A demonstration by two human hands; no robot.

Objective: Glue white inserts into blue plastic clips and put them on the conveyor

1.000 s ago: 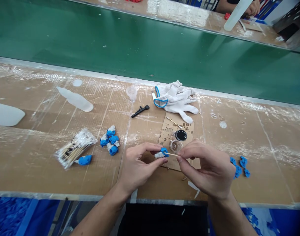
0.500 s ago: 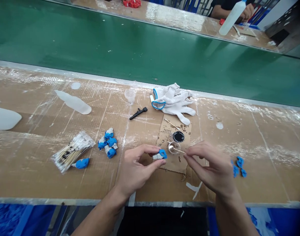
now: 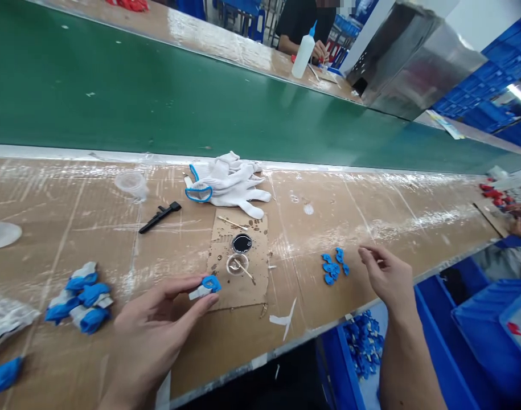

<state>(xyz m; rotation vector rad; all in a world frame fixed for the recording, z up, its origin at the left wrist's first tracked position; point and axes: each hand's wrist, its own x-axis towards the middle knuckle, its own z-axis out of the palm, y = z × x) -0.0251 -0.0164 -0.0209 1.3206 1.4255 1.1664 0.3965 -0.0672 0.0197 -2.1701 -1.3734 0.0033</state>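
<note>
My left hand [image 3: 158, 330] is closed, pinching a small blue-and-white plastic part [image 3: 205, 287] between thumb and fingers. To the right of a small heap of blue pieces [image 3: 335, 266], my right hand [image 3: 388, 279] hovers with half-curled fingers and nothing seen in them. A cotton swab [image 3: 243, 270] leans in a small clear cup [image 3: 233, 264]. Right behind that cup stands another cup of black liquid [image 3: 242, 243]. Both rest on a stained cardboard piece [image 3: 238, 293], where a second swab [image 3: 232, 222] lies.
White gloves [image 3: 230, 185], a black tool [image 3: 160, 217] and a clear cup [image 3: 132, 185] lie further back. Blue-and-white parts [image 3: 83, 296] are piled at left. A green belt [image 3: 158, 108] runs behind. Below the edge is a bin of blue pieces [image 3: 365, 344]. Another person [image 3: 305, 25] sits across.
My right hand has let go of the swab, now left in the clear cup, and moved right towards the blue pieces. My left hand still holds its part. The view has swung right.
</note>
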